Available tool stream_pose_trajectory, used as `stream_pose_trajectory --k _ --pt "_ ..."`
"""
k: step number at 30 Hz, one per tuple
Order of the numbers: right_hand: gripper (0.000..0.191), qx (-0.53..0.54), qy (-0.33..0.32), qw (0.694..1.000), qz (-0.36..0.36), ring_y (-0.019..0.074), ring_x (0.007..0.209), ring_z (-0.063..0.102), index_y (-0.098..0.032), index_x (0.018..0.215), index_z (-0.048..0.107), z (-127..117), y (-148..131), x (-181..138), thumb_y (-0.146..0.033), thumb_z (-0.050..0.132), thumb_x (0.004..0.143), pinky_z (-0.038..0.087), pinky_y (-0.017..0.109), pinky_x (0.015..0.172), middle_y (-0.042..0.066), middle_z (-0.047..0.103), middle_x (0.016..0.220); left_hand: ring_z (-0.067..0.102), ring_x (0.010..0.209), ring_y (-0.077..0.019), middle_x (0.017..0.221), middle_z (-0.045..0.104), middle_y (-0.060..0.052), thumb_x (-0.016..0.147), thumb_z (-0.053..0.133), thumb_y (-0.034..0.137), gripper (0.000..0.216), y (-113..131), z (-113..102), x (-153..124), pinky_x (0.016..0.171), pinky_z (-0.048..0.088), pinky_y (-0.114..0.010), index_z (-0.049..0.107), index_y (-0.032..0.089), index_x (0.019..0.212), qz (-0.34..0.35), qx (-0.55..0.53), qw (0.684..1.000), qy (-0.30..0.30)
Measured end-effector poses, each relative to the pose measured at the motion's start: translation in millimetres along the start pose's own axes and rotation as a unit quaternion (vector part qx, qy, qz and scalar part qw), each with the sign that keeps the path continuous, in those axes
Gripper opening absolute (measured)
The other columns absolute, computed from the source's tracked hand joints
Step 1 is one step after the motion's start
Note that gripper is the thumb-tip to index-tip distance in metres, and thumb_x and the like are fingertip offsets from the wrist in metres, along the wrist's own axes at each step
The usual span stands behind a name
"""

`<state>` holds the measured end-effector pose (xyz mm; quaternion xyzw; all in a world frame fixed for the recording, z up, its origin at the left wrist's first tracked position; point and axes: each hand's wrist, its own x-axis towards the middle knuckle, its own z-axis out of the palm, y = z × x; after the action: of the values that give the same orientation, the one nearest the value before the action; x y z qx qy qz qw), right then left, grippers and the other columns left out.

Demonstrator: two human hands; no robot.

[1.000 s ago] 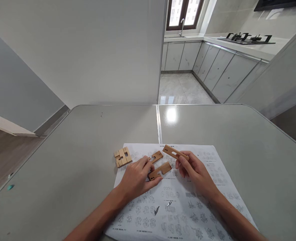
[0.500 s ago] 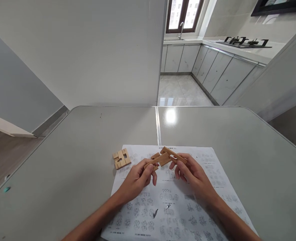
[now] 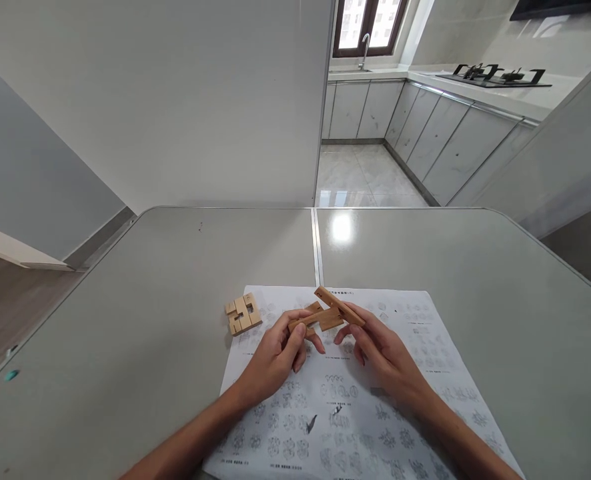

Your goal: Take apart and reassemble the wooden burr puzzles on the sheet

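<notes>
Above a printed sheet point(image 3: 335, 427), my left hand point(image 3: 283, 350) pinches notched wooden puzzle pieces point(image 3: 329, 320) that lie crosswise over one another. My right hand point(image 3: 375, 340) grips a separate long wooden puzzle piece point(image 3: 339, 305), tilted with its far end up to the left. The right-hand piece crosses over the right end of the left-hand pieces; whether they touch I cannot tell. Fingers hide part of each piece. Left of the hands, a flat square block of wooden pieces point(image 3: 243, 315) lies at the sheet's upper left edge.
The sheet, covered in small line drawings, lies on a grey table point(image 3: 125, 353) with a seam point(image 3: 317, 247) down its middle. A small teal bit point(image 3: 12, 375) sits near the left edge. Beyond the table are a white wall point(image 3: 215, 100) and a kitchen with a stove point(image 3: 495, 77).
The piece in my right hand has turned so that its narrow side shows, and its far end has shifted left. My left hand keeps its hold with little movement. The view has tilted slightly.
</notes>
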<state>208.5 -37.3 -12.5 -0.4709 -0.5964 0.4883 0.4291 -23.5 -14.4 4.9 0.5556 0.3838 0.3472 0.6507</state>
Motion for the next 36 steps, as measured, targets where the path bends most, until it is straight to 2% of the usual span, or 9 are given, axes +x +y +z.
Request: stream_pose_trajectory --k 4,9,11,16,23,29,36 --pt "0.049 -0.060 0.016 0.998 -0.019 0.0154 0.056 0.056 -0.027 0.158 0.050 1 -1 -1 -0.040 0.042 0.112 0.050 0.030 0.055 0.006 0.077 0.097 0.039 0.052 -0.0085 0.087 0.074 -0.007 0.107 0.048 0.058 0.050 1 0 1 0.054 0.034 -0.026 0.051 0.016 0.133 -0.002 -0.009 1.000 0.019" --pt "0.045 -0.148 0.050 0.985 -0.074 0.0213 0.082 0.072 -0.026 0.153 0.057 6 2 -3 -0.034 0.046 0.111 0.059 0.035 0.078 0.006 0.078 0.100 0.040 0.052 -0.0084 0.081 0.072 -0.004 0.107 0.049 0.057 0.048 2 0 3 0.054 0.032 -0.025 0.051 0.016 0.132 -0.006 -0.010 0.999 0.032" --pt "0.045 -0.168 0.055 0.981 -0.083 0.0214 0.082 0.073 -0.026 0.155 0.055 7 4 -4 -0.033 0.046 0.111 0.061 0.035 0.080 0.005 0.079 0.100 0.037 0.051 -0.0072 0.086 0.073 -0.006 0.107 0.049 0.057 0.047 2 0 4 0.054 0.032 -0.025 0.051 0.016 0.130 -0.005 -0.015 0.999 0.033" --pt "0.049 -0.200 0.059 0.972 -0.110 0.0213 0.077 0.075 -0.026 0.159 0.050 8 5 -5 -0.028 0.045 0.110 0.063 0.035 0.075 0.005 0.080 0.100 0.038 0.050 -0.0067 0.089 0.074 -0.007 0.107 0.050 0.057 0.042 0 0 5 0.053 0.032 -0.025 0.050 0.017 0.121 0.007 -0.028 0.999 0.033" --pt "0.053 -0.241 0.073 0.953 -0.167 0.0206 0.075 0.077 -0.025 0.162 0.046 10 6 -4 -0.022 0.047 0.109 0.065 0.034 0.070 0.008 0.083 0.103 0.038 0.050 -0.0064 0.088 0.074 -0.006 0.107 0.051 0.057 0.042 -1 2 5 0.054 0.034 -0.025 0.050 0.017 0.118 0.019 -0.036 0.998 0.041" --pt "0.055 -0.288 0.085 0.932 -0.203 0.0202 0.071 0.077 -0.025 0.164 0.044 12 7 -4 -0.019 0.047 0.109 0.062 0.032 0.062 0.007 0.083 0.098 0.039 0.049 -0.0061 0.088 0.074 -0.006 0.106 0.052 0.058 0.042 -1 6 5 0.053 0.034 -0.025 0.049 0.018 0.116 0.023 -0.049 0.997 0.049" --pt "0.055 -0.325 0.093 0.916 -0.215 0.0187 0.068 0.073 -0.023 0.162 0.047 16 9 -6 -0.017 0.049 0.108 0.058 0.031 0.060 0.011 0.082 0.104 0.040 0.052 -0.0068 0.090 0.075 -0.006 0.107 0.051 0.057 0.039 1 10 3 0.057 0.035 -0.026 0.047 0.020 0.115 0.017 -0.046 0.998 0.036"
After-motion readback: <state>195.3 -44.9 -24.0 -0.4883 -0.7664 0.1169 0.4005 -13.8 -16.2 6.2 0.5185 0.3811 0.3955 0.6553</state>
